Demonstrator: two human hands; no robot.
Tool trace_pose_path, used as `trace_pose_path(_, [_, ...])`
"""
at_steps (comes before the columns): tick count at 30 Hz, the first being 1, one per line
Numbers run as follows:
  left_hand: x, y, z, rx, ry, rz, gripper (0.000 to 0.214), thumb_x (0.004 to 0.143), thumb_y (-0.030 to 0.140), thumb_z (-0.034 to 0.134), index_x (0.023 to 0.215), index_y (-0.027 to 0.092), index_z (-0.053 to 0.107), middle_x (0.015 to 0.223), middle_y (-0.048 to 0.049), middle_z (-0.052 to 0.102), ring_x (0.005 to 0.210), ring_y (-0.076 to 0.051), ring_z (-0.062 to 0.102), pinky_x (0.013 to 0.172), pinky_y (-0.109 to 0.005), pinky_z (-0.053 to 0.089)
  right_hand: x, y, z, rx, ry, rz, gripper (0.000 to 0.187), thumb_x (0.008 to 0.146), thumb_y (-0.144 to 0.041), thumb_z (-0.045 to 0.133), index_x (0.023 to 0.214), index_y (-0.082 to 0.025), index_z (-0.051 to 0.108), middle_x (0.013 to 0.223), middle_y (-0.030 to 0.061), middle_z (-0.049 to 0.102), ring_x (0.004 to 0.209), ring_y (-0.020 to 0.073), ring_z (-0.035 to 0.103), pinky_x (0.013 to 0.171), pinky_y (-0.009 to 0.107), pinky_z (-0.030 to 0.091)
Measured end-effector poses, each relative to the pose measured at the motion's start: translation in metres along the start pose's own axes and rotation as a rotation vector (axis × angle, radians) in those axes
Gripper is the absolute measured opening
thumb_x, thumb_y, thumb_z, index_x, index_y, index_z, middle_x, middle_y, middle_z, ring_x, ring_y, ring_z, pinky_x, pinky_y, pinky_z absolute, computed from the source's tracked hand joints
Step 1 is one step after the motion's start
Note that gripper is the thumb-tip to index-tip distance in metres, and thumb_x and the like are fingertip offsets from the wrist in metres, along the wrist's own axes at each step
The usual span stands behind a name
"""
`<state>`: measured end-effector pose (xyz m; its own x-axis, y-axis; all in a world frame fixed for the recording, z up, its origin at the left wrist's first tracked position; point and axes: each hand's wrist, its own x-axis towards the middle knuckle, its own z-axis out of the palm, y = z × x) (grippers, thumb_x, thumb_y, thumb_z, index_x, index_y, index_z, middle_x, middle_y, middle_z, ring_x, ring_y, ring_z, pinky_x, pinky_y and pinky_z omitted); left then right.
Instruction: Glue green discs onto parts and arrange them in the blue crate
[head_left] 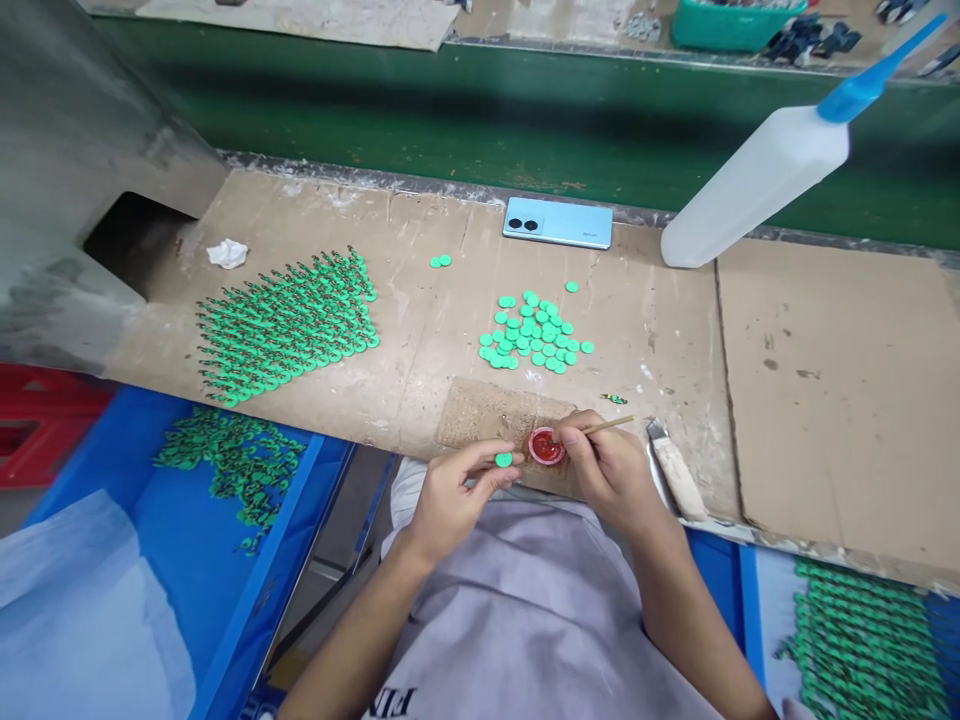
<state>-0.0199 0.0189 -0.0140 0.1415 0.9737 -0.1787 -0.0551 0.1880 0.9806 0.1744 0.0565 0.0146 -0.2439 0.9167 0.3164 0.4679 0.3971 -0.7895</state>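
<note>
My left hand [450,492] pinches a small green disc [503,459] between thumb and fingertips at the table's near edge. My right hand [609,465] grips a thin wooden stick [611,425], its tip dipped into a small red cap of red paint [545,446] just right of the disc. A loose heap of green discs [534,332] lies on the table beyond the hands. Rows of finished green pieces [289,320] are laid out to the left.
A light blue phone [558,222] lies at the back. A white squeeze bottle with a blue nozzle [757,180] leans at the right. Blue bins [225,520] with green pieces stand left and right of my lap. A scraper [675,470] lies beside my right hand.
</note>
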Motion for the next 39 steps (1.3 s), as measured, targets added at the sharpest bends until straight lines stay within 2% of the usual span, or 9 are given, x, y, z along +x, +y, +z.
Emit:
trace_pose_path(4, [0.001,-0.002,0.0,0.255,0.036,0.216,0.015,0.087,0.023,0.071,0.102,0.021,0.074,0.096,-0.004,0.08,0.084,-0.018,0.077,0.077,-0.024,0.062,0.0,-0.001,0.0,-0.003,-0.002,0.003,0.028,0.103,-0.025,0.044,0.078,-0.022,0.056,0.075,0.0021,0.068,0.066,0.0135,0.065,0.059,0.024,0.048])
trace_pose_path(6, [0.002,-0.001,0.0,0.313,0.056,0.249,0.014,0.086,0.023,0.072,0.1,0.02,0.074,0.093,-0.0039,0.08,0.079,-0.017,0.076,0.073,-0.023,0.06,0.0,-0.001,-0.001,0.01,0.004,0.01,0.029,0.103,-0.026,0.044,0.079,-0.022,0.057,0.076,0.0022,0.069,0.065,0.0136,0.065,0.059,0.024,0.049])
trace_pose_path(12, [0.002,0.006,0.002,0.257,0.053,0.121,0.021,0.085,0.033,0.074,0.102,0.021,0.075,0.085,-0.0033,0.079,0.072,-0.017,0.074,0.07,-0.025,0.06,-0.007,0.002,-0.002,0.108,0.07,0.027,0.025,0.103,-0.028,0.046,0.084,-0.022,0.061,0.076,0.0024,0.065,0.064,0.0146,0.062,0.057,0.026,0.046])
trace_pose_path(16, [0.003,0.008,0.004,0.191,0.002,0.07,0.024,0.082,0.035,0.077,0.102,0.021,0.075,0.088,-0.0042,0.08,0.076,-0.018,0.075,0.07,-0.026,0.06,-0.017,0.001,0.005,0.342,0.156,0.011,0.023,0.104,-0.03,0.042,0.093,-0.022,0.06,0.067,-0.0009,0.054,0.057,0.0141,0.051,0.054,0.028,0.041])
trace_pose_path(19, [0.004,0.01,0.004,0.211,-0.013,0.069,0.024,0.079,0.033,0.08,0.099,0.02,0.076,0.082,-0.0035,0.079,0.073,-0.018,0.074,0.066,-0.025,0.059,-0.021,0.001,0.012,0.437,0.116,-0.051,0.02,0.104,-0.03,0.042,0.097,-0.023,0.059,0.072,0.0005,0.054,0.061,0.015,0.052,0.056,0.029,0.042])
trace_pose_path(24, [0.004,0.013,0.004,0.209,-0.047,0.088,0.021,0.078,0.027,0.081,0.098,0.022,0.077,0.081,-0.0017,0.079,0.071,-0.017,0.075,0.063,-0.022,0.057,-0.022,0.002,0.016,0.394,0.017,-0.093,0.017,0.104,-0.024,0.041,0.101,-0.023,0.057,0.079,0.0022,0.058,0.067,0.0154,0.056,0.059,0.03,0.045])
trace_pose_path(32, [0.004,0.012,0.003,0.247,-0.047,0.094,0.022,0.079,0.033,0.08,0.097,0.021,0.076,0.078,-0.002,0.078,0.066,-0.016,0.072,0.062,-0.023,0.057,-0.022,0.001,0.014,0.338,0.017,-0.082,0.019,0.104,-0.027,0.04,0.097,-0.022,0.057,0.077,0.0019,0.057,0.064,0.015,0.055,0.057,0.029,0.044])
trace_pose_path(36, [0.004,0.013,0.004,0.119,-0.05,-0.018,0.019,0.08,0.032,0.078,0.09,0.019,0.07,0.084,-0.0044,0.077,0.074,-0.017,0.073,0.064,-0.024,0.057,-0.023,0.001,0.015,0.388,0.077,-0.091,0.018,0.104,-0.026,0.041,0.098,-0.023,0.058,0.079,0.0027,0.057,0.066,0.0155,0.054,0.058,0.03,0.043])
trace_pose_path(39, [0.004,0.018,0.004,-0.084,-0.085,-0.139,0.022,0.084,0.035,0.074,0.089,0.018,0.062,0.087,-0.0062,0.077,0.068,-0.017,0.073,0.054,-0.022,0.053,-0.022,-0.002,0.016,0.435,0.133,-0.088,0.02,0.104,-0.028,0.041,0.096,-0.023,0.058,0.073,0.0011,0.055,0.06,0.0149,0.051,0.056,0.03,0.041])
